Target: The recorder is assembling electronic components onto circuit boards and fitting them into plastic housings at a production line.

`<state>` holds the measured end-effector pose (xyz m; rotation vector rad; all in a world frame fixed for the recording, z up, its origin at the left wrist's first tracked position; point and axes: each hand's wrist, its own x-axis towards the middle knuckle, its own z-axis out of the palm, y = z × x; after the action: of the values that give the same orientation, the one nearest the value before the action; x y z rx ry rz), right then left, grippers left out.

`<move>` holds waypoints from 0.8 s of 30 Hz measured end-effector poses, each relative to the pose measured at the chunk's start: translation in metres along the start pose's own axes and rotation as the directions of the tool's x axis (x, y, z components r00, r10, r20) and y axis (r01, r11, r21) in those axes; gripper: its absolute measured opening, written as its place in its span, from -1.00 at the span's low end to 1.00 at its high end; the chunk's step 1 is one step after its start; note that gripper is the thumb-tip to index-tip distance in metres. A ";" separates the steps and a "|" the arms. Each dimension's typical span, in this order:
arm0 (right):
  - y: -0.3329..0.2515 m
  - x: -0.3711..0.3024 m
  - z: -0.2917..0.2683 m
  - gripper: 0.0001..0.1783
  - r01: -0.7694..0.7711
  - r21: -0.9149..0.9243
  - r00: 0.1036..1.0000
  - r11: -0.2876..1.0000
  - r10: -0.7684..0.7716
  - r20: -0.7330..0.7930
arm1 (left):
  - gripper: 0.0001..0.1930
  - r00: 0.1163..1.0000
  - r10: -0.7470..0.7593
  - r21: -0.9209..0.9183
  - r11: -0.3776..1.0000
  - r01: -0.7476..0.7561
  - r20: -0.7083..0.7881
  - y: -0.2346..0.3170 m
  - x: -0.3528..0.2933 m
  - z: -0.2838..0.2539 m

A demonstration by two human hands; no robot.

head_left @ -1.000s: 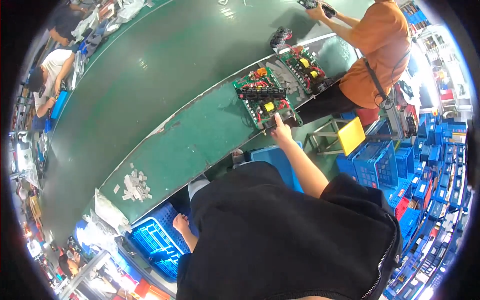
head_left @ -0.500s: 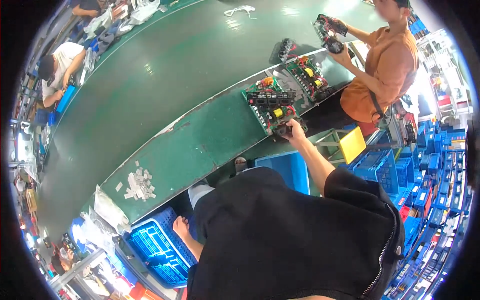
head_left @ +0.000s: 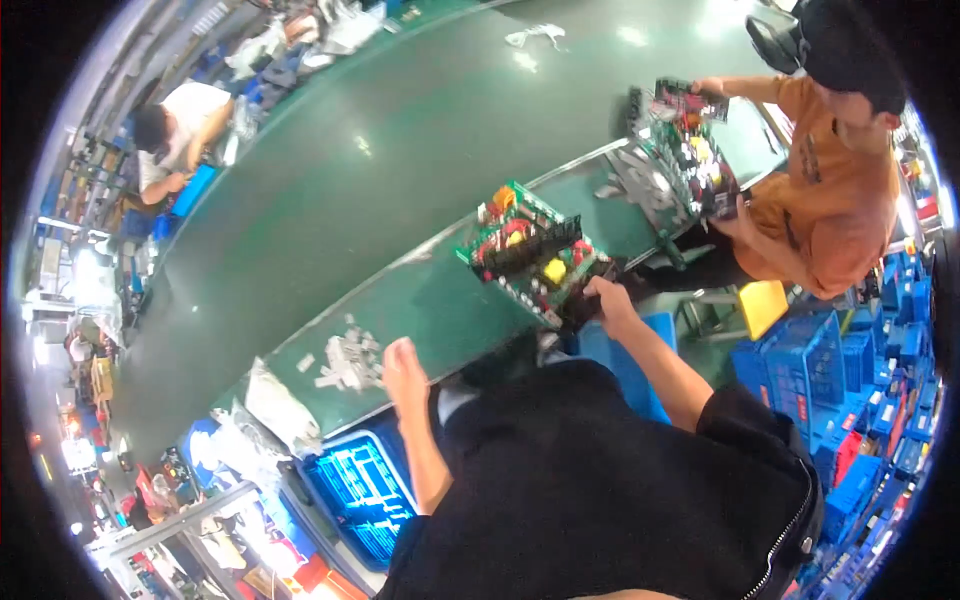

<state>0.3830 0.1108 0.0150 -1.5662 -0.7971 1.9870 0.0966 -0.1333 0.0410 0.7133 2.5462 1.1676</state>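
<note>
While the right hand (head_left: 612, 303) holds the board (head_left: 532, 252), the left hand (head_left: 404, 374) has risen.

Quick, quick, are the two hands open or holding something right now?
Left hand: nothing seen in it; too blurred to tell if open.
Right hand: closed, holding the circuit board by its near edge.

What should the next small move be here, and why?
Probably bring the left hand to the board's near left edge: it looks empty, while only the right hand seems to grip this board, at its near right side.
</note>
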 end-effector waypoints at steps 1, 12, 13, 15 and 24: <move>0.011 0.006 0.013 -0.93 0.034 -0.043 0.999 0.998 -0.033 0.031 | -0.66 0.985 0.168 0.016 0.986 -0.168 -0.029 0.013 0.011 0.006; 0.072 0.016 0.085 -0.79 0.073 -0.267 0.989 0.961 -0.104 -0.104 | -0.79 0.965 0.258 0.096 0.963 -0.252 -0.046 -0.099 -0.008 -0.053; 0.069 0.025 0.068 -0.77 0.121 -0.361 0.981 0.925 -0.166 -0.097 | -0.81 0.983 0.172 0.111 0.980 -0.164 -0.062 -0.134 -0.014 -0.058; 0.063 0.025 0.061 -0.76 0.178 -0.457 0.969 0.872 -0.237 -0.073 | -0.83 0.944 0.196 0.139 0.977 -0.163 -0.266 -0.166 -0.022 -0.080; 0.052 0.036 0.082 -0.61 0.268 -0.608 0.931 0.747 -0.363 -0.037 | -0.80 0.683 0.288 0.472 0.877 0.093 -0.671 -0.262 -0.057 -0.096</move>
<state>0.2937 0.0861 -0.0320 -1.7280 -1.6204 1.4072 0.0193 -0.3712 -0.0952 0.5462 3.6115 0.9821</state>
